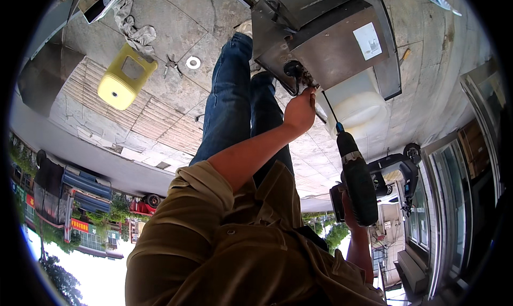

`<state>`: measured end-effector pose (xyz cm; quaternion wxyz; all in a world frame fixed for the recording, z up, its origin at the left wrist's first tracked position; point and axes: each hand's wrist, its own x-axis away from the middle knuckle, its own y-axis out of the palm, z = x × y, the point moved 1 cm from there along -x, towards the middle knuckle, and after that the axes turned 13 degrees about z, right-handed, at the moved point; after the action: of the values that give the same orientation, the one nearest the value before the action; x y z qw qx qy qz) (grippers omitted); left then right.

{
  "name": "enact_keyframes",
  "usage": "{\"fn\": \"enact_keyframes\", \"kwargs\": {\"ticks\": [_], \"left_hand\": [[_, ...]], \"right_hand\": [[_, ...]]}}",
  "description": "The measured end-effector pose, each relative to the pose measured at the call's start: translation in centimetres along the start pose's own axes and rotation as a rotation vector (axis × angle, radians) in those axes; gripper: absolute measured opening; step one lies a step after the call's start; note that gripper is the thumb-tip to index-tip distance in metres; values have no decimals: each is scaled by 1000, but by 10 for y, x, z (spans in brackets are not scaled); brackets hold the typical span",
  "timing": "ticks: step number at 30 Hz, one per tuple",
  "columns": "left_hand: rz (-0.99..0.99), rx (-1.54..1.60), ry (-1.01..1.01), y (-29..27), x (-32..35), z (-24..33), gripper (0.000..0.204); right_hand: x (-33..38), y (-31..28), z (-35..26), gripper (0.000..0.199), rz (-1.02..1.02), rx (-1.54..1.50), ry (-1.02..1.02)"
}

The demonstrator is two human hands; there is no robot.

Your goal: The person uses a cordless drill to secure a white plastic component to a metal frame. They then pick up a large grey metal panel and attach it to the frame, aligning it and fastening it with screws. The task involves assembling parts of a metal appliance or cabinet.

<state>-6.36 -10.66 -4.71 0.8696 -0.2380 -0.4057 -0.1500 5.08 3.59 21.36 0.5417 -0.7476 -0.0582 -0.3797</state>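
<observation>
A brown metal cabinet (331,52) with a pale label lies ahead of me on the pavement, slightly to the right. At its near corner is a black round fitting (292,69) with a bent black cable or tube below it. My left hand (300,112) reaches to this corner, its fingers pinched together beside rusty, dirty parts; whatever lies between them is too small to make out. A cordless drill (360,186) is in my right hand (350,212), which is partly hidden behind it. The drill's long thin bit (331,107) points toward the cabinet, its tip close to my left fingers.
A whitish plastic container (355,111) lies against the cabinet's near side. On the left pavement are a yellow stool (115,92), pliers (172,64), a white ring (193,62) and a grey cloth (136,33). A dark scooter (398,170) stands at the right.
</observation>
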Motion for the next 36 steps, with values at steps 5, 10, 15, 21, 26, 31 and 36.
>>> {"fn": "enact_keyframes", "kwargs": {"ticks": [5, 10, 15, 21, 26, 31, 36], "left_hand": [[-11, 74, -7, -2, 3, -9, 25], [81, 156, 96, 3, 4, -17, 25], [9, 149, 52, -3, 6, -16, 27], [-21, 132, 55, -6, 12, -19, 30], [50, 212, 80, -10, 20, -21, 24], [70, 307, 49, -16, 23, -19, 18], [30, 286, 4, -21, 20, -24, 16]], "right_hand": [[8, 3, 8, 28, 65, 16, -88], [20, 27, -8, 32, -159, -36, 268], [12, 43, -44, 36, -31, 16, 23], [38, 60, -6, 39, -26, 202, -57], [26, 49, -6, 25, 40, -20, 208], [-2, 22, -30, 23, -10, -276, 459], [-14, 11, -36, 25, -19, -275, 470]]}}
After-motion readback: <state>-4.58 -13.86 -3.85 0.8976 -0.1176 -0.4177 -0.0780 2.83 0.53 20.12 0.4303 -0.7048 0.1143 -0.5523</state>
